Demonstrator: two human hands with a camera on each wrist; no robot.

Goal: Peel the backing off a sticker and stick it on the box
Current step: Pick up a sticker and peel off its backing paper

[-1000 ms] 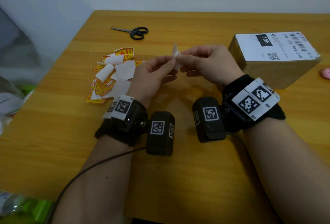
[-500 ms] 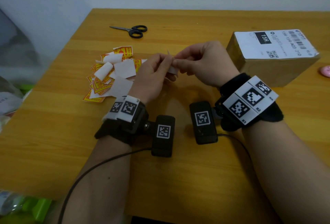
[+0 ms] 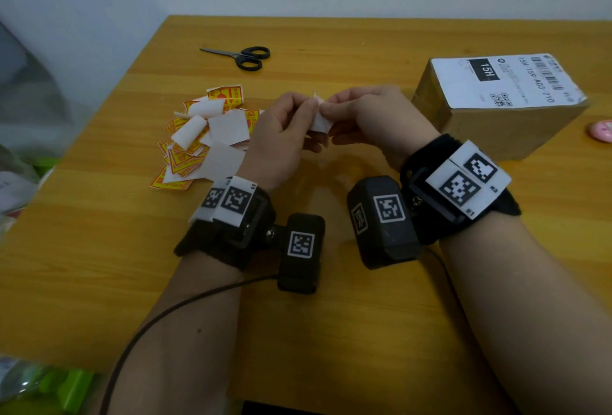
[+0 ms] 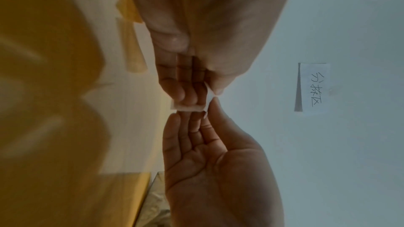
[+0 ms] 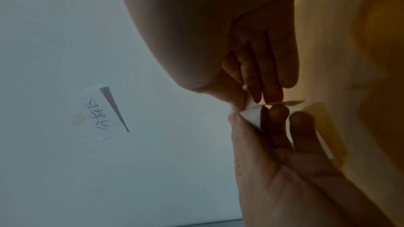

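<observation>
Both the left hand [image 3: 281, 136] and right hand [image 3: 374, 120] pinch one sticker [image 3: 319, 121] above the table [image 3: 331, 332]. The box [image 3: 496, 107] is closed. Only wrist views show a wall note [image 4: 312, 87].

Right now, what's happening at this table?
A person is working a small white sticker between both hands above the table. The left hand and right hand each pinch it at the top edge, apparently starting the backing. The box sits untouched to the right; a pile of stickers and scissors lie to the left.
</observation>
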